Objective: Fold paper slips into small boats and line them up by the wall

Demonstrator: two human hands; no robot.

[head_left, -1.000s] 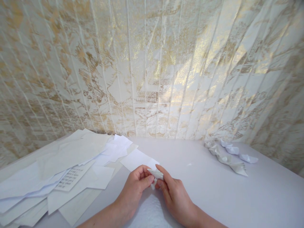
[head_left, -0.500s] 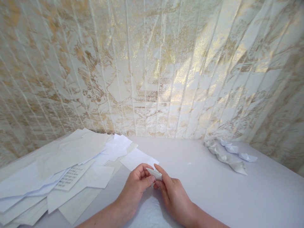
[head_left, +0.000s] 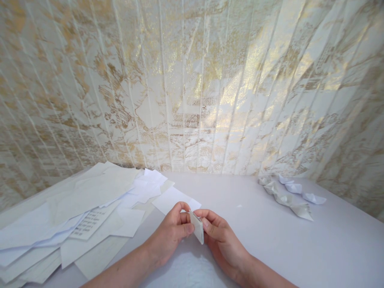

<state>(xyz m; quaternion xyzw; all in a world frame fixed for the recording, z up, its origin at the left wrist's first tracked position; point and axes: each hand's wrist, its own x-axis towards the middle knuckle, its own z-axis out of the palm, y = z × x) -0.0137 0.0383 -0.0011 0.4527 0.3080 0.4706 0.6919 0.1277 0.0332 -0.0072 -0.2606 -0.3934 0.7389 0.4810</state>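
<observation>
Between my two hands is a small folded piece of white paper [head_left: 197, 229], several layers thick, tilted with one corner pointing down toward me. My left hand [head_left: 173, 230] pinches its left side, thumb on the near face and fingers behind. At its right edge, my right hand [head_left: 220, 234] grips with thumb and forefinger; its other fingers are partly hidden. Both hands are just above the front middle of the white table.
A spread pile of loose paper sheets [head_left: 99, 192], one with printed text, covers the table's left side. Several folded paper boats [head_left: 283, 196] stand in two rows at the right back. A gold-patterned curtain [head_left: 186, 88] hangs behind the white table [head_left: 333, 248].
The folded paper has turned from lying nearly flat to standing tilted, showing a broader face. My right hand has shifted slightly right and changed its grip.
</observation>
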